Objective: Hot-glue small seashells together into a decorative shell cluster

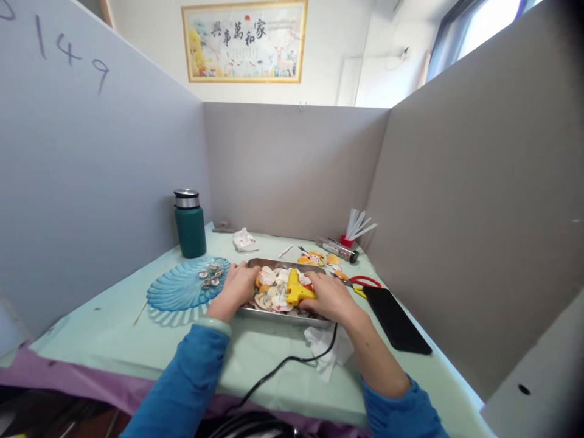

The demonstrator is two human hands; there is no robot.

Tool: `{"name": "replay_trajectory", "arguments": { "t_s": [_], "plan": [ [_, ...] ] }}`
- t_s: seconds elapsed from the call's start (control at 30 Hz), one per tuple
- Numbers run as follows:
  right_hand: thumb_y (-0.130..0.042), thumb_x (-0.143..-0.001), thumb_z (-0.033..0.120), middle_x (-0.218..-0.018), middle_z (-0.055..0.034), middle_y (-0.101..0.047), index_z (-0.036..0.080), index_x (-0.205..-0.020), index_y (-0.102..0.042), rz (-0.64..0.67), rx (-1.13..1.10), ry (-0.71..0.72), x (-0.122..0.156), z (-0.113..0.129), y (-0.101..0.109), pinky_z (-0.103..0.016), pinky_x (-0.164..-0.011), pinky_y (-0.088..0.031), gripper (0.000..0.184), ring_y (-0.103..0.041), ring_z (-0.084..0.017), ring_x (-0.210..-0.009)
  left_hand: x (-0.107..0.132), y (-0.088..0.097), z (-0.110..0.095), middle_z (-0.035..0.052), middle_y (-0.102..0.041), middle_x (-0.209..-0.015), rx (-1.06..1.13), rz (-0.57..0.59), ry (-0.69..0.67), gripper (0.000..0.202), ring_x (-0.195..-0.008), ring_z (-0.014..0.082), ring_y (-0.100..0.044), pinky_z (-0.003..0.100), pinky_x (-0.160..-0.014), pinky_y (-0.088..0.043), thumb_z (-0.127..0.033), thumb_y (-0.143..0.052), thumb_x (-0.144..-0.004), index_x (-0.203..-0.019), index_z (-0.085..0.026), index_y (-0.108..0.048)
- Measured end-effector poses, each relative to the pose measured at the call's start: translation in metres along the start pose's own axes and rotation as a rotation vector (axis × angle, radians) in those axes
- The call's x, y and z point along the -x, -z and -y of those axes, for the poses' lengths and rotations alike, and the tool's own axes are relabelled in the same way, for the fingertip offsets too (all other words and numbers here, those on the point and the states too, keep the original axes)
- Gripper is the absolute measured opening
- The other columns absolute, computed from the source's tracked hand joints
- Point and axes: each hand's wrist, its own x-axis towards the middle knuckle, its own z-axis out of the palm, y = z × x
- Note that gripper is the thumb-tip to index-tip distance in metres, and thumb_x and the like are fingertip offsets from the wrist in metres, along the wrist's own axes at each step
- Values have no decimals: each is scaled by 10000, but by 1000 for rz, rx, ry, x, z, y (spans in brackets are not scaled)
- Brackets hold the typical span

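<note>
A number ending in 149 is written on the left wall. On the framed picture, 家和萬事興 is written, right to left.

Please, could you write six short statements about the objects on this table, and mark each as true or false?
1. The right hand is at the yellow glue gun. True.
2. The left hand is at the metal tray. True.
3. The glue gun lies outside the tray. False: it is over the shells in the tray.
4. A green bottle stands beyond the blue plate. True.
5. That bottle is right of the tray. False: it is left.
6. The blue plate is under the right hand. False: it lies left of the tray.
</note>
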Motion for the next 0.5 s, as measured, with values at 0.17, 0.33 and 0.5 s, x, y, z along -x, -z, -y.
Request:
{"name": "replay_trajectory", "arguments": {
  "t_s": [0.17, 0.33, 0.5],
  "plan": [
    [-666, -711, 508, -964, -110, -667, 191, -1059, -568, 58, 102, -12, -1, 3, -4, -334, -751, -336, 481, -589, -299, -941, -1, -1, -2, 97, -642, -825, -11, -9, -5, 332, -967, 261, -540, 354, -806, -334, -108, -498, -735, -1031, -207, -611],
    [-620, -759, 411, -1010, -105, -678, 206, -1174, -529, 73, 76, 4, -2, 2, -6, -306, -718, -348, 472, -617, -276, -913, -2, -1, 0, 85, -640, -832, 18, -20, -9, 424, -950, 249, -550, 341, -817, -348, -78, -485, -726, -1110, -220, -593],
    [-595, -764, 397, -1017, -108, -680, 204, -1225, -531, 36, -55, -4, -3, -3, -6, -289, -687, -364, 504, -621, -271, -906, 1, 2, 2, 104, -626, -871, 43, -49, 57, 441, -931, 254, -567, 341, -790, -364, -66, -445, -758, -1144, -219, -590]
  ]
}}
